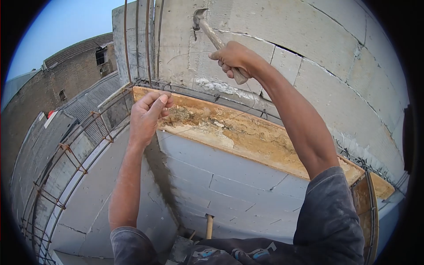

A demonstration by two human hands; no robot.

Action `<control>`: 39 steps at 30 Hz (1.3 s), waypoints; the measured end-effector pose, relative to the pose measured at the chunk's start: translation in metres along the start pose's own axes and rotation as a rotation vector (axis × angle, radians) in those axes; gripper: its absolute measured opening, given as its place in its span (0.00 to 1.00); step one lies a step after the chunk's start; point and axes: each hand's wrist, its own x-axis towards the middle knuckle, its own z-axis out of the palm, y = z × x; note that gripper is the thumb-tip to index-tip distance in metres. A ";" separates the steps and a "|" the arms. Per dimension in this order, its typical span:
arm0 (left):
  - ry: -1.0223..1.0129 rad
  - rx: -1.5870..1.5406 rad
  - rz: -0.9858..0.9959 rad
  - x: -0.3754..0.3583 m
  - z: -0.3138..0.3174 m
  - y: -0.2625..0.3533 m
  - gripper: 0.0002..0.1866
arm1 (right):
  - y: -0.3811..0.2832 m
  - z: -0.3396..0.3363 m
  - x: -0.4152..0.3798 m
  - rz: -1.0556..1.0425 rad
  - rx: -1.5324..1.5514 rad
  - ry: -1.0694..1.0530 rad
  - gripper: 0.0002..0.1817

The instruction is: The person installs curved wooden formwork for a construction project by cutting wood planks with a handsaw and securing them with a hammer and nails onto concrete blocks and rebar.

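Observation:
My right hand [236, 61] is wrapped around the wooden handle of a claw hammer [213, 37]. The hammer is raised, and its metal head overlaps the pale block wall [251, 20] in this view. Lower and to the left, my left hand [149, 114] is at the left end of a stained wooden board [247, 128], thumb and fingers pinched together. What sits between those fingertips, if anything, I cannot tell. A thin wire [190, 53] curves across the wall near my right hand.
Reinforcing bars tied into a cage [66, 145] curve along the left wall top. Upright rods [147, 39] rise behind the board's left end. Below the board is a grey block wall [212, 176]. A wooden pole [209, 226] stands low down. Neighbouring roofs [92, 106] lie beyond.

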 end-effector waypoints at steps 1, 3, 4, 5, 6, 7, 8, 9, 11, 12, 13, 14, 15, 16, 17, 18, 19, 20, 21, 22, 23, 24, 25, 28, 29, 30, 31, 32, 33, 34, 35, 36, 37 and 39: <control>0.006 0.024 0.000 -0.005 -0.011 0.000 0.14 | -0.004 0.001 -0.006 -0.012 0.117 0.004 0.21; 0.036 0.057 -0.006 -0.012 -0.017 0.002 0.14 | -0.022 -0.008 -0.015 -0.212 0.052 0.210 0.19; 0.047 0.035 -0.012 -0.012 -0.017 0.000 0.13 | -0.039 -0.018 -0.020 -0.316 0.016 0.317 0.19; 0.055 0.014 -0.014 -0.010 -0.016 -0.003 0.13 | -0.070 -0.028 -0.040 -0.345 0.158 0.372 0.18; 0.063 -0.008 -0.015 -0.008 -0.014 -0.006 0.13 | -0.093 -0.033 -0.056 -0.375 0.299 0.428 0.17; 0.054 -0.028 -0.014 -0.005 -0.010 -0.008 0.13 | -0.083 -0.034 -0.023 -0.543 0.242 0.527 0.17; 0.045 -0.048 -0.014 -0.004 -0.005 -0.010 0.13 | -0.060 -0.021 0.000 -0.578 0.125 0.582 0.17; 0.036 -0.069 -0.024 -0.007 -0.001 -0.012 0.13 | -0.031 -0.002 0.018 -0.603 0.008 0.631 0.17; 0.013 -0.082 -0.029 -0.016 0.003 -0.011 0.14 | 0.010 0.017 0.020 -0.263 -0.139 0.285 0.19; 0.000 -0.086 -0.018 -0.017 0.002 -0.008 0.14 | 0.016 0.011 0.013 0.086 -0.156 -0.098 0.20; -0.015 -0.037 -0.008 -0.019 -0.005 -0.003 0.14 | 0.020 0.006 0.009 0.076 -0.064 -0.066 0.20; -0.010 -0.003 0.010 -0.025 -0.013 0.000 0.14 | 0.014 0.001 0.002 0.052 0.006 -0.042 0.20; -0.012 0.042 0.005 -0.031 -0.021 -0.001 0.14 | 0.012 0.003 -0.007 0.047 0.094 -0.029 0.20; 0.013 0.022 0.003 -0.032 -0.025 -0.003 0.14 | 0.006 0.004 -0.014 -0.032 0.054 0.071 0.19; 0.041 -0.001 0.014 -0.029 -0.027 -0.003 0.15 | -0.011 -0.002 -0.019 -0.120 0.008 0.178 0.19; 0.068 -0.024 0.024 -0.026 -0.028 -0.004 0.15 | -0.026 -0.008 -0.024 -0.208 -0.037 0.285 0.19; 0.079 -0.042 0.023 -0.024 -0.025 -0.004 0.15 | -0.041 -0.013 -0.030 -0.269 -0.010 0.308 0.19; 0.089 -0.061 0.024 -0.024 -0.020 -0.005 0.15 | -0.054 -0.019 -0.035 -0.330 0.015 0.333 0.19; 0.101 -0.081 0.024 -0.023 -0.014 -0.006 0.14 | -0.062 -0.020 -0.036 -0.392 0.041 0.356 0.19; 0.086 -0.109 0.022 -0.020 -0.009 -0.007 0.14 | -0.051 -0.009 -0.022 -0.437 0.000 0.441 0.19; 0.070 -0.135 0.013 -0.019 -0.004 -0.009 0.14 | -0.025 0.011 0.003 -0.476 -0.040 0.524 0.19; 0.054 -0.165 0.001 -0.022 -0.001 -0.011 0.14 | -0.007 0.019 0.009 -0.331 -0.055 0.392 0.19; 0.057 -0.157 -0.019 -0.028 0.001 -0.011 0.14 | 0.010 0.027 0.015 -0.187 -0.090 0.258 0.18; 0.049 -0.110 0.010 -0.023 -0.006 0.003 0.14 | 0.020 0.014 0.005 0.135 0.197 -0.016 0.17; 0.051 -0.086 0.020 -0.026 -0.014 0.005 0.15 | 0.024 0.016 -0.003 0.151 0.339 -0.005 0.17; 0.047 -0.057 0.018 -0.030 -0.022 0.005 0.15 | 0.029 0.015 -0.012 0.125 0.342 0.015 0.16; 0.068 -0.055 0.019 -0.026 -0.024 0.006 0.16 | 0.031 0.008 -0.017 0.089 0.337 0.038 0.16; 0.077 0.010 0.035 -0.023 -0.021 0.010 0.16 | 0.030 0.003 -0.023 0.052 0.332 0.060 0.15; 0.083 0.078 0.054 -0.019 -0.013 0.019 0.16 | 0.028 0.002 -0.031 0.045 0.367 0.048 0.16; 0.086 0.145 0.075 -0.012 -0.004 0.027 0.16 | 0.027 0.002 -0.042 0.038 0.402 0.039 0.16; 0.087 0.435 0.248 -0.001 0.005 0.031 0.17 | 0.027 0.001 -0.050 0.031 0.435 0.029 0.17; 0.090 0.725 0.421 0.013 0.014 0.035 0.17 | 0.029 0.001 -0.054 0.030 0.426 0.016 0.17; 0.156 0.937 0.703 0.035 0.021 0.035 0.16 | 0.031 0.001 -0.057 0.031 0.419 0.001 0.17; 0.217 1.230 1.055 0.089 0.028 0.029 0.15 | 0.036 -0.001 -0.063 0.037 0.412 -0.019 0.17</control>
